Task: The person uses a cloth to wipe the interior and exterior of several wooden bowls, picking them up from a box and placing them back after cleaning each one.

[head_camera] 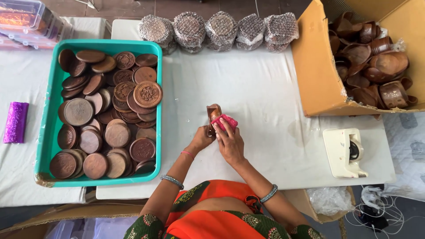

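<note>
left hand gripped brown wooden piece, upright; right hand pressed pink cloth against it. teal tray of wooden discs left of hands; bubble-wrapped stacks beyond; cardboard box, tape dispenser right.

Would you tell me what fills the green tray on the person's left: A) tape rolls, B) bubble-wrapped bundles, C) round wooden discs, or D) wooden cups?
C: the green tray is heaped with round wooden discs, some carved; the bubble-wrapped bundles sit apart, along the table's far edge.
</note>
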